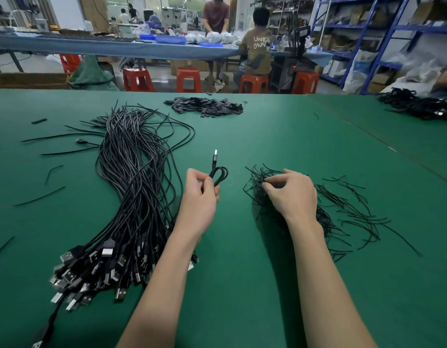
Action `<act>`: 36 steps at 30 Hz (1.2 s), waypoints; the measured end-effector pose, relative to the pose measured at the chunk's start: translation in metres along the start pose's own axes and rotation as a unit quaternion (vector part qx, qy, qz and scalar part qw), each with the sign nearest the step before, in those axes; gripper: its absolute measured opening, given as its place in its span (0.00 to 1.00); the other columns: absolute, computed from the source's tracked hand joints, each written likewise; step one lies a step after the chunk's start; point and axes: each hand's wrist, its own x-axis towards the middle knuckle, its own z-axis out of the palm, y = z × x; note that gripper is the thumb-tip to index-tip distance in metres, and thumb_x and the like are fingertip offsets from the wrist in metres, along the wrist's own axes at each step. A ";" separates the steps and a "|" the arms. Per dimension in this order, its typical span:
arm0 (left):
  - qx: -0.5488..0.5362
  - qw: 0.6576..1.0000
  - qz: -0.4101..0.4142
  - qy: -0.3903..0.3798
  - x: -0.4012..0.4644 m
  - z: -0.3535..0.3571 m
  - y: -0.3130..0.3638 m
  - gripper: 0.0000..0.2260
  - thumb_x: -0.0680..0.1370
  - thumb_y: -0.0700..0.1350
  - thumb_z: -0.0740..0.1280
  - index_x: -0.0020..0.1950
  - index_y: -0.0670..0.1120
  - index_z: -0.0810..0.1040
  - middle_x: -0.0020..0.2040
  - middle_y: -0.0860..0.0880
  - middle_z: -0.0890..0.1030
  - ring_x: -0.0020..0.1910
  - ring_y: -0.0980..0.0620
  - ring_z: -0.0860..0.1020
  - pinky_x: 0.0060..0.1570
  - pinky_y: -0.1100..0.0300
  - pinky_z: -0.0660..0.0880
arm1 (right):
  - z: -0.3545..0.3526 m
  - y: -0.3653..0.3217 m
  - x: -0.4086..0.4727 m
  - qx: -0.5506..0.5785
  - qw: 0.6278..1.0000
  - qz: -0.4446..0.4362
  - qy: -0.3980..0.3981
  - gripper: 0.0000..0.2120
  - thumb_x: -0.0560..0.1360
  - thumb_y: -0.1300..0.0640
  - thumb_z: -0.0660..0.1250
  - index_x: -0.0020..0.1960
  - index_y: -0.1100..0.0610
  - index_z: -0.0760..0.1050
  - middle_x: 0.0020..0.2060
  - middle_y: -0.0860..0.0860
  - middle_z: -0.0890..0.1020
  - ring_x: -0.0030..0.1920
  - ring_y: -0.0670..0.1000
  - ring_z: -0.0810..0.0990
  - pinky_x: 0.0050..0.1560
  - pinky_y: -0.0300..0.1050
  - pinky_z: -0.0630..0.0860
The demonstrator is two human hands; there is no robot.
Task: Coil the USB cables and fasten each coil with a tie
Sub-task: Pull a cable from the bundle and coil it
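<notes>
Grip: left hand [201,194] clenched round a coiled cable [217,175], its plug pointing up and away; right hand [291,194] fingers curled into the tie pile [318,209], whether pinching one tie cannot be told.
Room: workshop with blue shelving [383,33] at right and a long blue bench [104,46] behind; one person stands at it, another sits on a red stool [254,82].
Surface: green table [267,285] fills the lower view; a seam runs diagonally at right.
Cable bundle [132,209]: uncoiled black cables left of the left arm, plugs fanned toward the near edge.
Ties: thin black strands under and right of the right hand.
Far heap [205,105]: small flat black pieces near the far edge.
Strays: single black strands at the table's left.
</notes>
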 end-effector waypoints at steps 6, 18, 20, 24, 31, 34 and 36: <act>-0.038 0.999 -0.011 0.008 -0.001 -0.002 0.005 0.06 0.85 0.46 0.55 0.48 0.52 0.65 0.42 0.50 0.75 0.32 0.64 0.75 0.26 0.67 0.65 | -0.009 -0.002 0.006 0.052 0.998 -0.003 0.037 0.08 0.78 0.51 0.69 0.53 0.48 0.87 0.56 0.50 0.86 0.48 0.56 0.80 0.46 0.52 0.82; -0.051 0.999 -0.014 -0.008 -0.004 -0.003 0.012 0.05 0.86 0.45 0.55 0.50 0.49 0.65 0.43 0.48 0.75 0.29 0.63 0.71 0.27 0.69 0.63 | -0.029 -0.034 -0.005 0.490 0.865 -0.050 -0.098 0.03 0.75 0.64 0.75 0.46 0.57 0.86 0.38 0.53 0.87 0.40 0.50 0.86 0.42 0.40 0.81; -0.065 0.998 -0.016 -0.011 -0.004 -0.003 0.012 0.05 0.86 0.44 0.56 0.50 0.49 0.66 0.41 0.49 0.75 0.27 0.62 0.69 0.27 0.69 0.63 | -0.025 -0.045 -0.011 0.555 0.819 -0.072 -0.129 0.04 0.74 0.66 0.75 0.46 0.58 0.86 0.40 0.55 0.87 0.43 0.52 0.87 0.45 0.40 0.81; -0.124 0.992 -0.018 -0.020 -0.003 -0.004 0.015 0.07 0.86 0.42 0.56 0.48 0.48 0.65 0.35 0.51 0.73 0.26 0.59 0.65 0.25 0.67 0.60 | -0.004 -0.058 -0.023 0.491 0.850 -0.121 -0.144 0.06 0.74 0.65 0.76 0.47 0.55 0.87 0.42 0.52 0.88 0.44 0.47 0.86 0.45 0.42 0.82; -0.124 0.992 -0.018 -0.005 -0.002 -0.008 0.014 0.06 0.86 0.43 0.56 0.49 0.47 0.66 0.33 0.53 0.74 0.27 0.58 0.65 0.25 0.66 0.61 | 0.017 -0.066 -0.028 0.384 0.909 -0.150 -0.064 0.07 0.72 0.60 0.78 0.43 0.48 0.88 0.36 0.45 0.87 0.38 0.46 0.86 0.39 0.45 0.84; -0.085 0.996 -0.005 0.003 -0.002 -0.004 0.012 0.06 0.86 0.45 0.56 0.49 0.48 0.66 0.35 0.52 0.75 0.28 0.57 0.67 0.26 0.65 0.63 | 0.019 -0.071 -0.030 0.440 0.889 -0.115 -0.063 0.05 0.72 0.61 0.77 0.43 0.51 0.88 0.35 0.50 0.87 0.38 0.53 0.87 0.39 0.45 0.84; -0.057 0.998 0.003 0.015 -0.001 -0.003 0.010 0.06 0.85 0.46 0.56 0.48 0.50 0.66 0.39 0.49 0.76 0.29 0.56 0.67 0.29 0.61 0.63 | 0.022 -0.072 -0.031 0.438 0.889 -0.106 -0.075 0.05 0.72 0.62 0.77 0.43 0.53 0.88 0.35 0.51 0.87 0.38 0.54 0.87 0.42 0.48 0.85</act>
